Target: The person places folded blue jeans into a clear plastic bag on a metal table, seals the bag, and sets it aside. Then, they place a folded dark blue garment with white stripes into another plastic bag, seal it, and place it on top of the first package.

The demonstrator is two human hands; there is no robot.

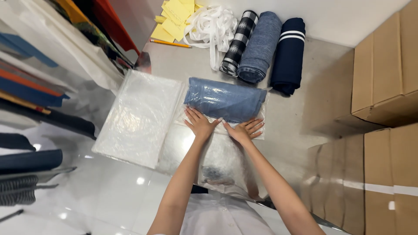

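Both hands, left hand point(199, 123) and right hand point(244, 130), are pressing flat and open-fingered on the clear plastic bag point(217, 152), just below the rolled blue denim cloth point(224, 99) lying crosswise at frame centre.

Grey steel table point(313, 87), glossy white floor point(109, 196), stacked cardboard boxes point(383, 69) at right

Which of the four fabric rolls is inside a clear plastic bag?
The light blue denim roll nearest both hands; the checked, grey-blue and navy striped rolls lie bare behind it.
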